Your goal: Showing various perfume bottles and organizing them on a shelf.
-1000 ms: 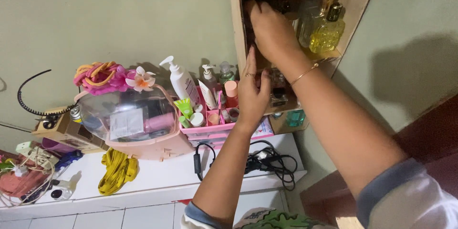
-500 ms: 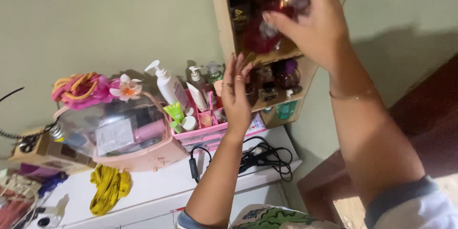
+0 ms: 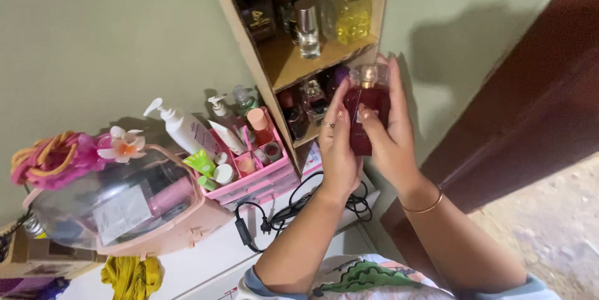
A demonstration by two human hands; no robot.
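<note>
A dark red perfume bottle [image 3: 367, 113] with a clear round cap is held upright between both my hands, in front of the wooden wall shelf [image 3: 293, 63]. My left hand [image 3: 339, 144] presses on the bottle's left side, a ring on one finger. My right hand [image 3: 390, 134] wraps the right side and back, thumb across the front, a thin bangle on the wrist. On the upper shelf board stand a clear bottle with a silver cap [image 3: 307, 28] and a yellow perfume bottle [image 3: 353, 13]. More small bottles sit on the board below.
A pink organiser [image 3: 262, 172] with tubes, jars and a white pump bottle [image 3: 178, 126] stands on the white counter [image 3: 206, 256]. Left of it is a clear domed case [image 3: 118, 200] with hair ties on top. A black cable [image 3: 293, 209] lies on the counter. A dark red door [image 3: 530, 100] is on the right.
My right hand took the red bottle out of the upper shelf and brought it down. My left hand rose from the lower shelf to meet it. The view swung right.
</note>
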